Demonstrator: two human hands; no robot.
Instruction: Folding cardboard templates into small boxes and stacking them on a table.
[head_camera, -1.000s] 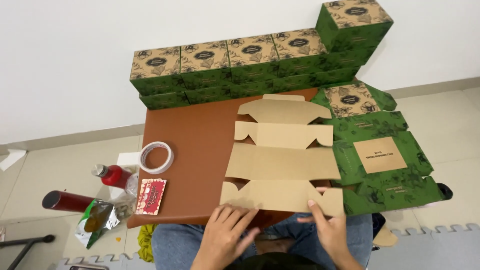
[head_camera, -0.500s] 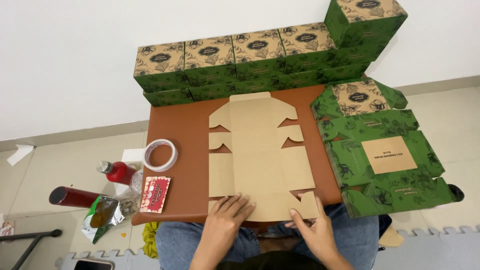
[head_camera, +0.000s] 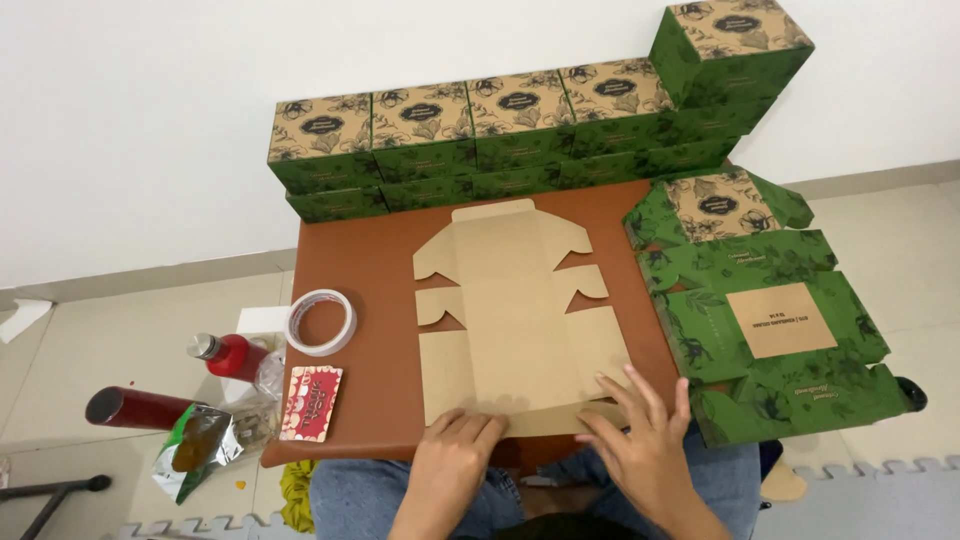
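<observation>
A flat, unfolded brown cardboard box blank (head_camera: 520, 310) lies plain side up in the middle of the small brown table (head_camera: 370, 270). My left hand (head_camera: 455, 455) presses on its near edge with fingers curled. Beside it, my right hand (head_camera: 640, 440) rests flat on the blank's near right corner with fingers spread. Neither hand grips anything. A stack of flat green printed box blanks (head_camera: 770, 320) overhangs the table's right side.
Several assembled green and brown boxes (head_camera: 510, 130) stand in rows against the white wall, one more on top at right. A tape roll (head_camera: 321, 322) and a red packet (head_camera: 311, 402) sit at the table's left. On the floor at left are a red bottle (head_camera: 228, 355), a red tube (head_camera: 135, 408) and foil bags.
The cardboard blank has been turned from lying crosswise to lengthwise and laid flat on the table. Both hands now press its near edge.
</observation>
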